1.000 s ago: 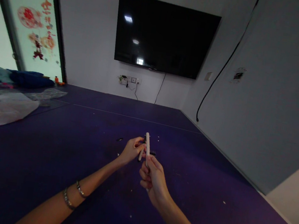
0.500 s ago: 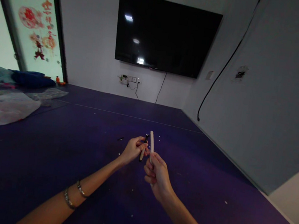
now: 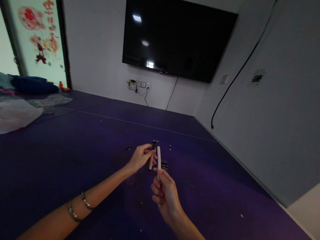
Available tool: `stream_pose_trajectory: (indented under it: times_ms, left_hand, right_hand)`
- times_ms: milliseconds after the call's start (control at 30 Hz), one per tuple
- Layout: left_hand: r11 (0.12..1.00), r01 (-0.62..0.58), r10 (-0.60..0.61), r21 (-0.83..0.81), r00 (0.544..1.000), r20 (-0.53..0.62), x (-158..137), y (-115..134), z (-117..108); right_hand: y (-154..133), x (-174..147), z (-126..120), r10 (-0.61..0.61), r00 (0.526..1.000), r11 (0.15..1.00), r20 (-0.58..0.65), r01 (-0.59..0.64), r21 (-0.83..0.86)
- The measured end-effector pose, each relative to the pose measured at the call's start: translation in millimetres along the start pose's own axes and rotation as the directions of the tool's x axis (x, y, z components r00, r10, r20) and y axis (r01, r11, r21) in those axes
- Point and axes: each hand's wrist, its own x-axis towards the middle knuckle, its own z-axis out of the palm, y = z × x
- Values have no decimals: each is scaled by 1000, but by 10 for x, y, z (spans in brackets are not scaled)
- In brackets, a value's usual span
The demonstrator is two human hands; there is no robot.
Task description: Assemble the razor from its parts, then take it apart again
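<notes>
My left hand pinches a short T-headed tool, shaped like a razor, with a beige handle, dark ends and a dark crosspiece at the top. Held upright, it stands just left of a slim white stick. My right hand is closed around the lower part of that stick, whose upper end points up and slightly left. The two held things are close together; I cannot tell whether they touch. Behind the stick, a small dark object lies on the purple floor mat.
A small black piece and several white scraps lie on the mat. Plastic sheeting and dark blue cloth are at the left. A television hangs ahead; a black cable hangs along the right wall.
The T-headed tool has shifted slightly left and turned more upright. The white stick has moved a little down and left, and the dark object behind it now shows.
</notes>
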Motion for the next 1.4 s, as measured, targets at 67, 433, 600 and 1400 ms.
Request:
stream_pose_trajectory:
  times_ms: [67, 433, 600, 1400]
  left_hand:
    - [999, 49, -48, 8, 997, -61, 23, 29, -38]
    - [867, 495, -496, 52, 854, 157, 77, 105, -223]
    - [842, 532, -532, 88, 791, 302, 54, 119, -241]
    - [826, 543, -554, 147, 739, 383, 55, -35, -278]
  right_hand:
    - [-7, 19, -5, -59, 998, 998, 0, 59, -13]
    - [-722, 757, -336, -450, 882, 653, 141, 433, -621]
    - [-772, 942, -538, -399, 887, 335, 230, 375, -865]
    - [-666, 1019, -723, -409, 857, 36, 312, 357, -934]
